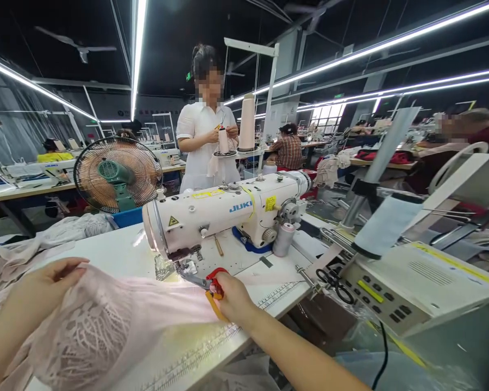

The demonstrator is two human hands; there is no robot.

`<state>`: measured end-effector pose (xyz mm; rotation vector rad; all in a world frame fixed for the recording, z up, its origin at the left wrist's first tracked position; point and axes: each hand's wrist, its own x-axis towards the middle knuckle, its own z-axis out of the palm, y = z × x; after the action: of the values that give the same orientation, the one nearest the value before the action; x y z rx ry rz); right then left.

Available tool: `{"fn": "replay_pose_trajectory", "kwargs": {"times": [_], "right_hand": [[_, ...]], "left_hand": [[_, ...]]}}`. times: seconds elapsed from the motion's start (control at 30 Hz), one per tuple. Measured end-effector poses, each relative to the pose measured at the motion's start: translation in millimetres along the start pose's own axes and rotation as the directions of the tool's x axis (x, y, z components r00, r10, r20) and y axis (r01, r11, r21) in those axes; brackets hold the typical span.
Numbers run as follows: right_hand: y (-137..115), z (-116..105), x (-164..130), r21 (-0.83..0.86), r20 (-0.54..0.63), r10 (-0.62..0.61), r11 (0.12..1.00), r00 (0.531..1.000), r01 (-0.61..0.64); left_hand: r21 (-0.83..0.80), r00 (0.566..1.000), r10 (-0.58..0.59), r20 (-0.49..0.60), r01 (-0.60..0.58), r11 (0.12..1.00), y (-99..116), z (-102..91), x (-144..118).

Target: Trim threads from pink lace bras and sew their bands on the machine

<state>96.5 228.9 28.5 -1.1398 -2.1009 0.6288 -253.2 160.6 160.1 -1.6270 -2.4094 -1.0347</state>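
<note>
My left hand [59,285] pinches the upper edge of a pale pink bra [101,326] with a lace-patterned cup, on the left of the table. Its smooth band stretches right across the tabletop, in front of the sewing machine [215,214]. My right hand [236,298] is closed around scissors [212,290] with red and orange handles. The blades point left toward the needle area, just above the fabric; whether they touch it I cannot tell. Part of the band lies under or beside my right hand, where contact is hidden.
A grey thread cone [284,239] stands beside the machine. Black-handled scissors [334,285] hang near a control box [424,282] at right. A ruler tape [212,343] runs along the table's front edge. Behind are a fan [118,174] and a standing person [209,130] handling fabric.
</note>
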Motion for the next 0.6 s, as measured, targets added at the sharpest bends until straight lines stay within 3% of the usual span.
{"fn": "replay_pose_trajectory", "kwargs": {"times": [0.13, 0.33, 0.4, 0.5, 0.6], "right_hand": [[0, 0, 0, 0.025, -0.063, -0.016, 1.0, 0.998, 0.017], [8, -5, 2, 0.019, -0.201, -0.027, 0.999, 0.979, 0.031], [13, -5, 4, 0.024, -0.221, -0.03, 0.999, 0.975, 0.036], [18, -3, 1, 0.066, -0.178, -0.064, 0.995, 0.982, 0.077], [20, -2, -6, 0.079, -0.139, -0.125, 0.987, 0.982, 0.137]], "left_hand": [[0.159, 0.997, 0.077, -0.017, -0.073, 0.985, 34, 5.9, 27], [0.409, 0.98, 0.198, 0.017, -0.187, 0.893, 32, 35.4, 60], [0.46, 0.98, 0.182, 0.086, -0.201, 0.865, 29, 49.2, 50], [0.48, 0.972, 0.083, 0.22, -0.182, 0.858, 23, 74.1, 8], [0.473, 0.919, 0.053, 0.391, -0.25, 0.845, 15, 97.8, -39]]}}
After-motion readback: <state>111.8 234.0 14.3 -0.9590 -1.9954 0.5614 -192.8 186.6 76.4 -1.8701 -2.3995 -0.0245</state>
